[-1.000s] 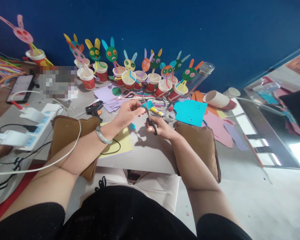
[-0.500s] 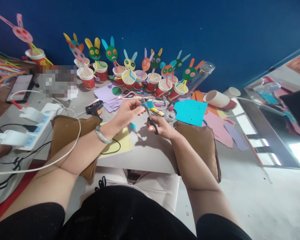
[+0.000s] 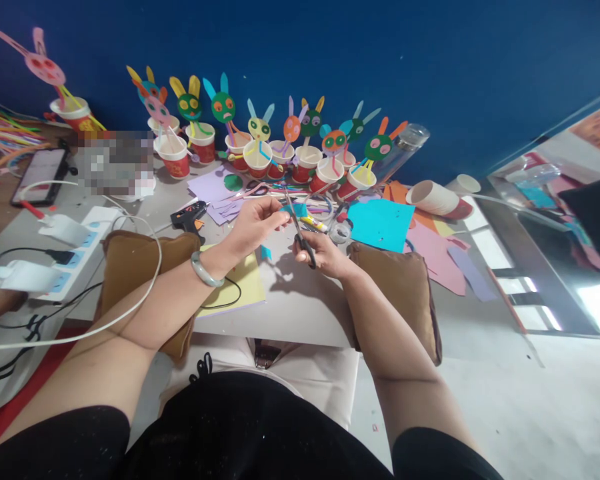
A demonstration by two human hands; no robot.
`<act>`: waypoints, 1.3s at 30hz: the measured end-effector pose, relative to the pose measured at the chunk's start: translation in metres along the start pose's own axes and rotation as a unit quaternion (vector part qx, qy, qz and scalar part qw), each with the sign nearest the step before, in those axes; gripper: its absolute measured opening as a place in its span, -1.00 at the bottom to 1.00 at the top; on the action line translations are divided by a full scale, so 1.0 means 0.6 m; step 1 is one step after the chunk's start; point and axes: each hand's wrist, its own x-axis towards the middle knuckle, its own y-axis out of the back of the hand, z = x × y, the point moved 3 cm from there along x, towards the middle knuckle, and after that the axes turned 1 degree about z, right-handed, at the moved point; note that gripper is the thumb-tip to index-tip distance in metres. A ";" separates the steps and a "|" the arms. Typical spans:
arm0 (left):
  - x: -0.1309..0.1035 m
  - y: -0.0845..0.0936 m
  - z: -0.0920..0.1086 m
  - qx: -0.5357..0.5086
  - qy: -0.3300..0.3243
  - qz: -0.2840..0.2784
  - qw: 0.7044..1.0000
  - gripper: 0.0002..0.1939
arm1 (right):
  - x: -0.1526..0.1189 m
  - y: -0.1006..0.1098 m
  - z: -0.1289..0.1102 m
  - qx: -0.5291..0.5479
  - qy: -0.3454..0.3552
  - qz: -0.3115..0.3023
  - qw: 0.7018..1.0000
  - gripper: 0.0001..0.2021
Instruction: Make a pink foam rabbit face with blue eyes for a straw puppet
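My right hand [image 3: 323,253] is closed around the black handles of a pair of scissors [image 3: 301,233], blades pointing up and away. Between the thumb and fingers of my left hand [image 3: 263,223] is a small blue piece of paper [image 3: 294,210], pinched right at the scissor blades. Whether the blades are cutting into it cannot be made out. Below the hands, a blue paper scrap [image 3: 265,253] lies on the table. Just beyond them are a yellow glue tube [image 3: 314,223] and a roll of clear tape [image 3: 341,231].
Paper cups [image 3: 258,159] with paper rabbit figures line the blue wall. A black glue gun [image 3: 189,219] lies left, near a power strip [image 3: 83,250] with cables. Blue paper [image 3: 381,225] lies right. Brown cushions [image 3: 397,287] sit under both forearms. A person's arm shows at far left.
Almost nothing differs. Both hands, the scissors and the blue paper stay in nearly the same place; the arm at far left has shifted slightly.
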 end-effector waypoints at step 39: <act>0.002 0.004 -0.001 -0.009 -0.016 0.013 1.000 -0.84 | -0.001 0.002 0.005 -0.004 0.015 -0.020 1.000 -0.24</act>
